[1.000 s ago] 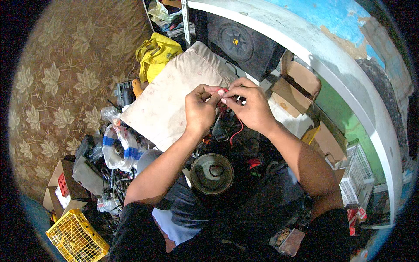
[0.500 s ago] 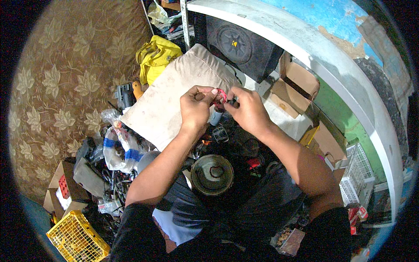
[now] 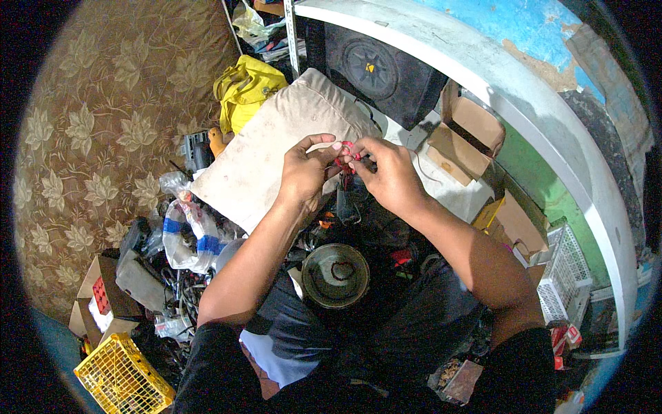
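My left hand (image 3: 303, 172) and my right hand (image 3: 394, 178) meet over the near right corner of a beige cushion (image 3: 269, 148). Between their pinched fingertips is a small, red looped bundle that looks like wire (image 3: 347, 150). Both hands grip it, and fingers cover part of it. Just below hangs or lies a dark, partly shiny piece (image 3: 347, 203); I cannot tell whether it joins the red bundle. Nearer to me, between my legs, sits a round metal bowl (image 3: 305, 277) with a dark ring-shaped thing inside.
A black speaker box (image 3: 372, 69) stands beyond the cushion, beside a yellow bag (image 3: 248, 90). Open cardboard boxes (image 3: 469, 138) and a white plastic basket (image 3: 564, 276) are on the right. Cables and plastic bags crowd the left, near a yellow crate (image 3: 124, 372).
The fingertips have shifted slightly around the red wire bundle, my right fingers drawing closer to it. The pale cylinder seen below the hands earlier no longer shows. A thin strand now shows beside my right hand.
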Available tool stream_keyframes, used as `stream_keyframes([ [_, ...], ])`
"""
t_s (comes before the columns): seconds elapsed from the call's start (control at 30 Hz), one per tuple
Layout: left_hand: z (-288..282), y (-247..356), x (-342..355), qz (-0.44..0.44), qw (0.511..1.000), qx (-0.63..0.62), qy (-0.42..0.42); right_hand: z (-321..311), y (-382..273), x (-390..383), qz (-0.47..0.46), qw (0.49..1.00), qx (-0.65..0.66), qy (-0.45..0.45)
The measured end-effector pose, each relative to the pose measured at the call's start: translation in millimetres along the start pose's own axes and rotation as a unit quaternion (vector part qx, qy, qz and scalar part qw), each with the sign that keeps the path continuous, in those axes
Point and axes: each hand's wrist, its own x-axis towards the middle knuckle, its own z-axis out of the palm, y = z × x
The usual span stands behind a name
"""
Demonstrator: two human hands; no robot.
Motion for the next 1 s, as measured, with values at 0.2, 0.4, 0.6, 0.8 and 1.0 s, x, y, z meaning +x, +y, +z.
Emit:
stream_keyframes([
  [0.2,-3.7,-4.8,3.3,-0.040,0.998,-0.012,-0.047,0.1,9.1,0.5,0.010,0.999,-0.026,-0.030],
  [0.4,-2.5,-1.0,2.3,-0.027,0.996,-0.012,-0.082,-2.9,9.4,2.6,0.023,0.999,-0.023,-0.014],
  [0.6,7.7,-11.9,-1.6,0.088,0.987,0.103,-0.082,-5.3,15.1,-0.1,0.038,0.999,0.003,-0.010],
  [0.8,12.6,-11.1,0.0,0.205,0.947,0.244,-0.050,-8.4,5.8,-0.6,-0.006,1.000,0.008,0.013],
  [1.0,15.5,-2.2,-7.9,0.224,0.926,0.300,-0.053,-20.0,10.8,5.5,0.176,0.966,0.177,-0.066],
])
